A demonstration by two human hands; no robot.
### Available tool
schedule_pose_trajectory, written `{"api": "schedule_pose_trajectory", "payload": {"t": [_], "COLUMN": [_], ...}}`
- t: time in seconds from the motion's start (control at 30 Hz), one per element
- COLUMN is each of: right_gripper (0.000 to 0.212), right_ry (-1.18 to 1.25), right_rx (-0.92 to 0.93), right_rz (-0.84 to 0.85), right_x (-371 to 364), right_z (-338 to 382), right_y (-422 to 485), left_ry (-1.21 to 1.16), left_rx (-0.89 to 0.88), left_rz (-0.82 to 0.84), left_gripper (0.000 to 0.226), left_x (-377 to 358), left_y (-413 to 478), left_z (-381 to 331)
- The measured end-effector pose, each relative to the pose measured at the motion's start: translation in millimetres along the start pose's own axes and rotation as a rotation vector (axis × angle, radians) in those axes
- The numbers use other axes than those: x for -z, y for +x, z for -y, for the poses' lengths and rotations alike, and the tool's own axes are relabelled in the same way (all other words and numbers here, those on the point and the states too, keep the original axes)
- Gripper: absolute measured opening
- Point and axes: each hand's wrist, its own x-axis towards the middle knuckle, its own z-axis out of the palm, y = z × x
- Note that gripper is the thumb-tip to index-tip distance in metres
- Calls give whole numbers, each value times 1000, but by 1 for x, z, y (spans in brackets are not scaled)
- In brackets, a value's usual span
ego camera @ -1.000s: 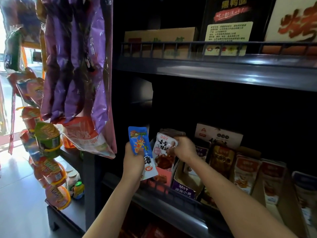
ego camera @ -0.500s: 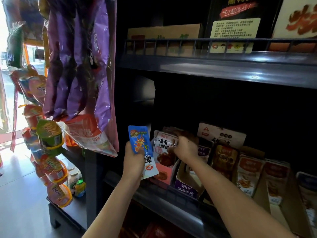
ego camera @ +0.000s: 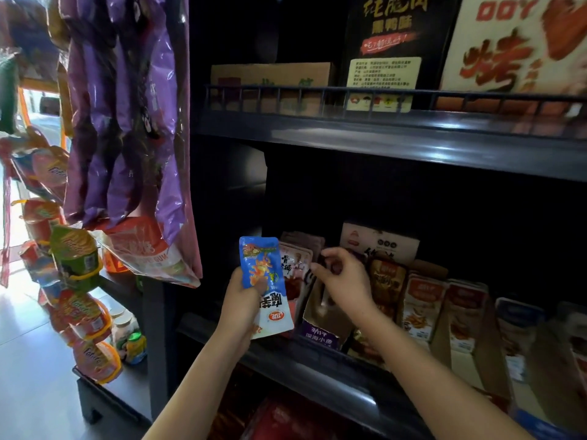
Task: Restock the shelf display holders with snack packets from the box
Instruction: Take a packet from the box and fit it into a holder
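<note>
Shelf display holders (ego camera: pixel 320 331) stand in a row on the lower shelf (ego camera: pixel 349 396), open-topped, presumably so packets drop in from above. Blue snack packet (ego camera: pixel 259 265): upright, just in front of the leftmost holder, likely staged to go in next. Left hand (ego camera: pixel 243 304): grip clenched round its lower half, thumb on the face. Right hand (ego camera: pixel 347 281): over the holder tops, fingers curled; whether it pinches anything, cannot tell.

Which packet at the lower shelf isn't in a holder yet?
The blue-and-white packet, gripped upright by the left hand in front of the shelf. The other packets there stand in the holders.
</note>
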Motion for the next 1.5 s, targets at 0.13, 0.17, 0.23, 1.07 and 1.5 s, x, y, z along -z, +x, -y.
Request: {"api": "schedule_pose_trajectory", "payload": {"t": [0.13, 0.17, 0.23, 1.07, 1.5], "right_gripper": [30, 31, 30, 23, 11], "right_ry": [341, 373, 456, -268, 206], "right_rx": [-190, -223, -295, -329, -334], "right_rz": [207, 214, 199, -45, -588], "right_x": [51, 64, 93, 445, 537], "right_z": [4, 4, 1, -109, -190], "right_y": [-58, -73, -101, -320, -241], "left_ry": [13, 31, 91, 509, 528], "left_rx": [144, 169, 206, -120, -351], "left_rz": [224, 293, 437, 933, 762], "left_gripper": [23, 23, 23, 8, 13], "left_x": [-20, -27, -45, -330, -463], "left_y": [-41, -53, -81, -332, -293], "left_z": [-1, -1, 0, 69, 108]}}
